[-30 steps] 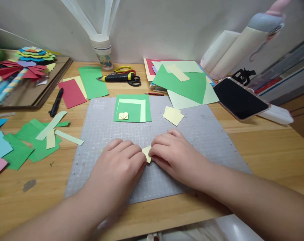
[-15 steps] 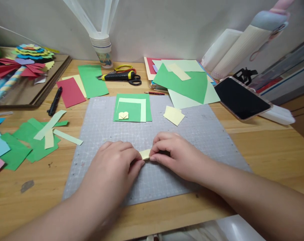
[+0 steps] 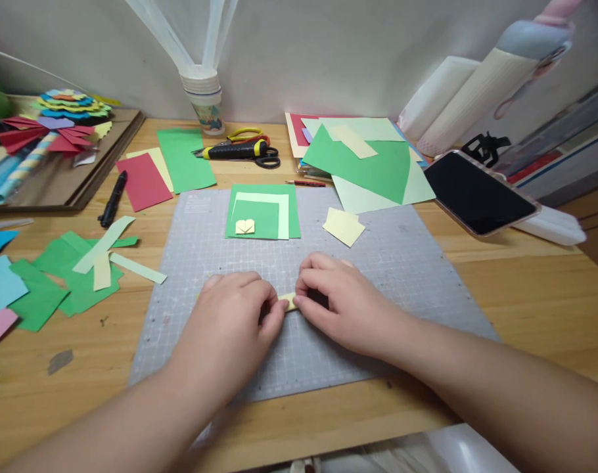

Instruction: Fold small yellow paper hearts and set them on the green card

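Between my two hands, low over the grey cutting mat (image 3: 378, 295), is a small strip of pale yellow paper (image 3: 288, 301), folded narrow. My left hand (image 3: 232, 315) pinches its left end between thumb and fingers. At the right end my right hand (image 3: 336, 299) pinches it the same way. Most of the strip is covered by my fingers. Beyond the hands lies a layered green paper square (image 3: 263, 211) with a pale green border, bearing a small folded cream heart (image 3: 245, 226). Loose pale yellow pieces (image 3: 344, 226) rest to its right.
Green and pale paper scraps (image 3: 89, 282) cover the left of the desk, near a black pen (image 3: 114, 199). At the back are a yellow-and-black cutter (image 3: 234, 150), stacked paper cups (image 3: 204, 105) and a paper pile (image 3: 363, 157). A phone (image 3: 481, 190) leans at the right.
Less of the yellow strip shows between my fingers, and it looks narrower. My left hand has shifted slightly right, closer to my right hand. The camera view has moved a little.
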